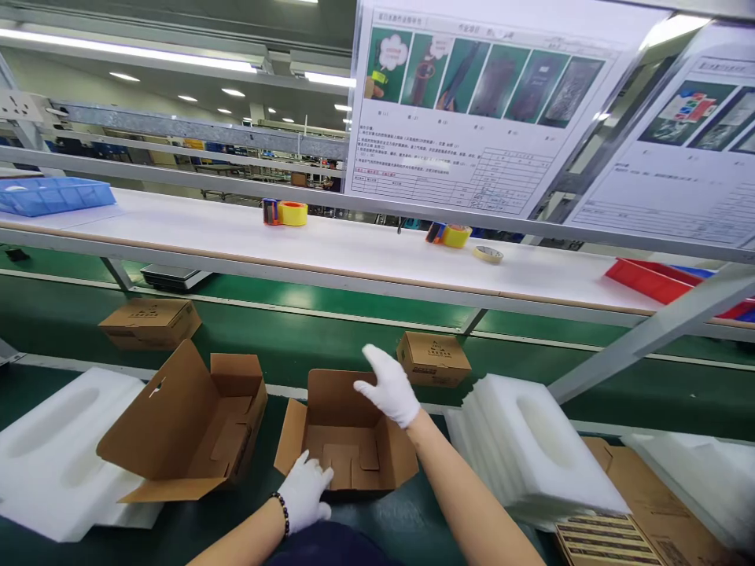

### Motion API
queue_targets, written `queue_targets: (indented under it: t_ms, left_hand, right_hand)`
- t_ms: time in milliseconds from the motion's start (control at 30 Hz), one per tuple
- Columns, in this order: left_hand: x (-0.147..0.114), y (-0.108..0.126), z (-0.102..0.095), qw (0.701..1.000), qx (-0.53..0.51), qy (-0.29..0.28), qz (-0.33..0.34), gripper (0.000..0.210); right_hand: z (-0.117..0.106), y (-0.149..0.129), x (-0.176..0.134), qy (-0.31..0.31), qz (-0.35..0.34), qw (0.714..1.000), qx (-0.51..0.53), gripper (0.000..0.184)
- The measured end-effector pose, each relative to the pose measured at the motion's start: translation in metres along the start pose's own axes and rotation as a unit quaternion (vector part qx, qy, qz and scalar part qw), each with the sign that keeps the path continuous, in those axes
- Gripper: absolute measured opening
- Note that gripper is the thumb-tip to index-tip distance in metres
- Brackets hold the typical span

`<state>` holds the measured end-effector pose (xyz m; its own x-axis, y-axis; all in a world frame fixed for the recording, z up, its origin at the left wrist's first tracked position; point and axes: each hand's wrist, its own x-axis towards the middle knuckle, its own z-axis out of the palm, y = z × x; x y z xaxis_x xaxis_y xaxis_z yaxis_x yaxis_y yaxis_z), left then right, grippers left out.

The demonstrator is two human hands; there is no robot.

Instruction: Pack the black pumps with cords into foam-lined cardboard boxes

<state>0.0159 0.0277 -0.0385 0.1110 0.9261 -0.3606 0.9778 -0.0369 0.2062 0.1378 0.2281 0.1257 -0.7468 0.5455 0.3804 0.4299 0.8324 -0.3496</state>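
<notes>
An open cardboard box (348, 440) stands in front of me, its flaps raised and its inside bare. My left hand (305, 494), in a white glove, is at the near left corner of this box; its bent fingers reach over the wall while the thumb stays outside. Over the right rear part of the box is my right hand (390, 387), also gloved, with thumb and fingers apart and nothing in it. Left of the box lies a second open cardboard box (194, 440) with its lid tilted up.
White foam inserts (64, 448) lie at the left, and a foam stack (531, 448) is at the right beside flat cardboard (666, 495). Closed boxes (433, 358) sit farther back. Tape dispensers (286, 212) rest on the white shelf (366, 251) under instruction sheets (472, 118).
</notes>
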Motion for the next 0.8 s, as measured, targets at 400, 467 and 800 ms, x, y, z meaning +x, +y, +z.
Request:
queue_targets:
  t_ms: [400, 467, 800]
  left_hand:
    - [-0.011, -0.014, 0.031, 0.997, 0.052, -0.058, 0.008, 0.029]
    - [-0.010, -0.015, 0.032, 0.997, 0.053, -0.059, 0.008, 0.029]
    - [-0.006, -0.020, 0.035, 0.997, 0.057, -0.055, 0.009, 0.030]
  right_hand:
    - [0.043, -0.042, 0.015, -0.249, 0.055, 0.953, -0.161, 0.030]
    - [0.044, -0.047, 0.009, -0.230, 0.066, 0.958, -0.160, 0.028]
    - [0.038, -0.040, -0.005, -0.120, 0.039, 0.991, -0.036, 0.030]
